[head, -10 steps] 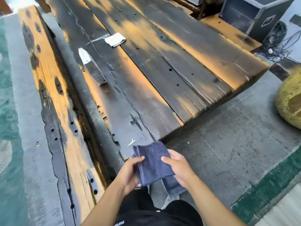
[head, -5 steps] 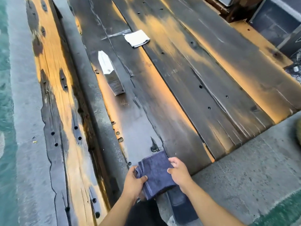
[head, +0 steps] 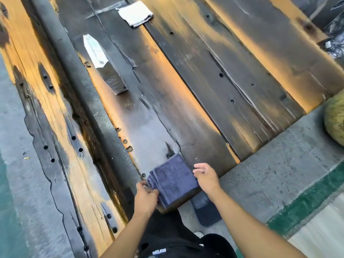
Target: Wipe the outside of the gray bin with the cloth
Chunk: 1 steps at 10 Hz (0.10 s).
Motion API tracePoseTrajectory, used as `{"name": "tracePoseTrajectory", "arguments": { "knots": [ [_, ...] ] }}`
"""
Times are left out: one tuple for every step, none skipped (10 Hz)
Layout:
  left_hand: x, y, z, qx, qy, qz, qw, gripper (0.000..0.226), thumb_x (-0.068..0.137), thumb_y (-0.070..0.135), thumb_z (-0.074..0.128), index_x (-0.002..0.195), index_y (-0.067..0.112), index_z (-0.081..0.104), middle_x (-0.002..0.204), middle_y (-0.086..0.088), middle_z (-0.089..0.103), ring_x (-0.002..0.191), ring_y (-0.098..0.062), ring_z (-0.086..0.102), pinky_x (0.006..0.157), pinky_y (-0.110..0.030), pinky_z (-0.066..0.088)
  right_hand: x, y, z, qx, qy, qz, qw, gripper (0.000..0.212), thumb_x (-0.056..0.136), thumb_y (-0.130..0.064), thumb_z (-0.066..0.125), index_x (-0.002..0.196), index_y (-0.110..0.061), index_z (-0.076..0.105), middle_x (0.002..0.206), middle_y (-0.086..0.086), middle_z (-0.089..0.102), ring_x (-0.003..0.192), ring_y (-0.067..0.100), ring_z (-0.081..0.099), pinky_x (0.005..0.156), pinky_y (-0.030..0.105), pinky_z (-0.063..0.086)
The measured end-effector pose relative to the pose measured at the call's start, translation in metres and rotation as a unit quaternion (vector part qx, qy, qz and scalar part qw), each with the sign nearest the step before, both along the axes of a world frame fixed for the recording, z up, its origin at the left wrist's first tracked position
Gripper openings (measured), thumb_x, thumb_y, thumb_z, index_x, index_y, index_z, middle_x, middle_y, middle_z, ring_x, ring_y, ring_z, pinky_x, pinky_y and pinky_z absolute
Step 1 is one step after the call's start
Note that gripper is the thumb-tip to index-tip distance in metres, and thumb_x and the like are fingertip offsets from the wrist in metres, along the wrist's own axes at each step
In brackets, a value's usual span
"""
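Note:
A folded blue-gray cloth (head: 173,180) lies on the near end of the dark wooden table (head: 186,101). My left hand (head: 147,198) pinches the cloth's lower left edge with the thumb on top. My right hand (head: 205,176) sits at the cloth's right edge with its fingers relaxed, holding nothing. A tall gray box-shaped bin (head: 106,67) with a pale pointed top is on the table farther away, well beyond both hands.
A folded white cloth (head: 135,13) lies at the table's far end. A long wooden bench (head: 42,116) runs along the left. A rough yellow-green round object (head: 335,120) is at the right edge, and a dark shoe-like shape (head: 205,211) is on the concrete floor.
The cloth went from being held up in both hands to lying on the table's end. My right hand has let go of it. The view has moved closer to the table.

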<state>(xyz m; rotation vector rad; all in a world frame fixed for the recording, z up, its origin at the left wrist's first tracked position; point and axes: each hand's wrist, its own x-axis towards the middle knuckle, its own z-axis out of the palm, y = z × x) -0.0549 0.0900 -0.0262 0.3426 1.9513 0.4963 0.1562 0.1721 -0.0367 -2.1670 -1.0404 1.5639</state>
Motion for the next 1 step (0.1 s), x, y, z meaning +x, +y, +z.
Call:
{"name": "tracePoseTrajectory", "arguments": {
  "knots": [
    [0.0054,-0.0128,0.001,-0.017,0.001,0.044,0.999,0.02,0.094,0.012,0.056,0.107,0.015,0.042,0.082,-0.019,0.067,0.064,-0.029,0.064,0.062,-0.042,0.06,0.0208,-0.0146,-0.0015,-0.011,0.021,-0.046,0.999,0.021,0.09,-0.003,0.055,0.097,-0.019,0.067,0.092,0.007,0.072,0.073,0.015,0.066,0.072,0.03,0.055]
  ]
}}
